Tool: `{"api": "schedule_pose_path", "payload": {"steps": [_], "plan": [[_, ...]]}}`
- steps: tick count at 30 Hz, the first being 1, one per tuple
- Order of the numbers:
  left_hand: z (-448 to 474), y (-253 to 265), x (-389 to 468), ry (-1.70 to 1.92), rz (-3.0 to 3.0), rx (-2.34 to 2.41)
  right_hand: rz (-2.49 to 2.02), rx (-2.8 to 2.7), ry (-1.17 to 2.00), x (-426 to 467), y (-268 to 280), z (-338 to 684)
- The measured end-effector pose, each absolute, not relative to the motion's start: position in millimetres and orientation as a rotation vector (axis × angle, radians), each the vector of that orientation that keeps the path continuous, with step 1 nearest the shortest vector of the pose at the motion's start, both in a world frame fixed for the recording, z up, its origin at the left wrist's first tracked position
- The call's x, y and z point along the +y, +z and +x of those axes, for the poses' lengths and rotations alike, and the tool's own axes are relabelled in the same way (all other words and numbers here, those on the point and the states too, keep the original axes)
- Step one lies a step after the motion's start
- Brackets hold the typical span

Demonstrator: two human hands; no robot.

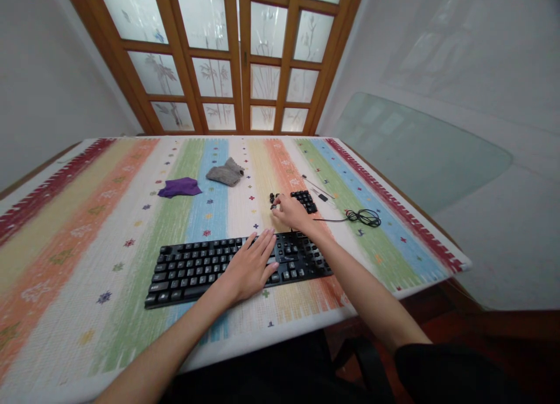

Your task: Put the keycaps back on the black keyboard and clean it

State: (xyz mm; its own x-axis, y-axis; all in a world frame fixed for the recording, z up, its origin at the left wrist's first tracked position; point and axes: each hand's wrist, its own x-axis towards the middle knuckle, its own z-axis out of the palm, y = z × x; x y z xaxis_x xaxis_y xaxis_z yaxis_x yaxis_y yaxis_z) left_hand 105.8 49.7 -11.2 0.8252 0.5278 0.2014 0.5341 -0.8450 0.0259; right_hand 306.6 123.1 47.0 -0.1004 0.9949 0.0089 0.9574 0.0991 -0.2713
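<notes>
A black keyboard (pixel 192 270) lies on the striped tablecloth in front of me, with bare switches showing at its right end where keycaps are off. My left hand (pixel 250 265) rests flat across the middle-right of the keyboard, fingers stretched out. Just behind the keyboard, my right hand (pixel 289 211) reaches over with thumb and fingertips pinched around a small dark keycap (pixel 273 206). A few loose keycaps (pixel 272 197) sit beside those fingertips. To the right of this hand is a block of black keycaps (pixel 305 200) set close together in rows.
A purple cloth (pixel 180 187) and a grey sock-like cloth (pixel 226 172) lie at the back left. Toward the right are a coiled black cable (pixel 364 217), a small black piece (pixel 322 197) and a thin rod-like tool (pixel 318 186). The tablecloth (pixel 118 276) covers the table.
</notes>
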Motion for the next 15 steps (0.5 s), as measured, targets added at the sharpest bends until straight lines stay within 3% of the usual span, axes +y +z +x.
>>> {"api": "schedule_pose_path", "payload": {"steps": [7,15], "plan": [[107.4,-13.5,48.3,-0.439,-2.959,-0.885,-1.683,-2.222,0.559,63.4,57.0,316.8],[106.7,-15.9,48.5,-0.522,-2.963,-0.870,-1.481,-2.167,0.817,25.4,30.3,329.7]]}}
